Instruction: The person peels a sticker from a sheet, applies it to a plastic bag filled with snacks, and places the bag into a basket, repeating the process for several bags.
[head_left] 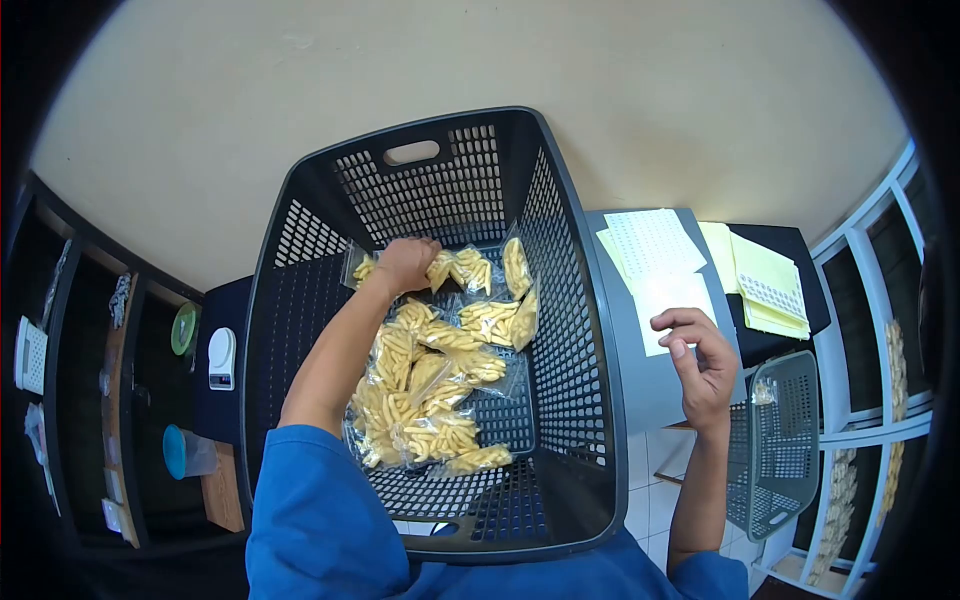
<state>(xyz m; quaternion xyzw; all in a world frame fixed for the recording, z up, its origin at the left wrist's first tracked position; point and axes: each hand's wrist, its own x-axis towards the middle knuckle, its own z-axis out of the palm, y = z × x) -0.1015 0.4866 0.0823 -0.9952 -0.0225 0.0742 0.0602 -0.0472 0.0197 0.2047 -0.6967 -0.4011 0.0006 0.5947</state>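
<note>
A large black plastic basket [590, 400] stands in the middle, with several clear bags of pale yellow sticks [420, 370] on its floor. Inside it, near the far wall, my left hand [408, 265] is closed among the bags at the back; what its fingers hold, if anything, is hidden. My right hand [705, 365] is raised right of the basket, above the grey table and near the sticker sheets [670, 285]. Its fingers are curled, with thumb and fingertips apart and nothing visible between them.
Yellow printed sheets [768, 275] lie at the right. A smaller grey-green basket [800, 440] sits lower right, beside a pale blue rack [850, 438]. On the left are a white scale [222, 352], a blue-rimmed tub [190, 452] and dark shelves [120, 400].
</note>
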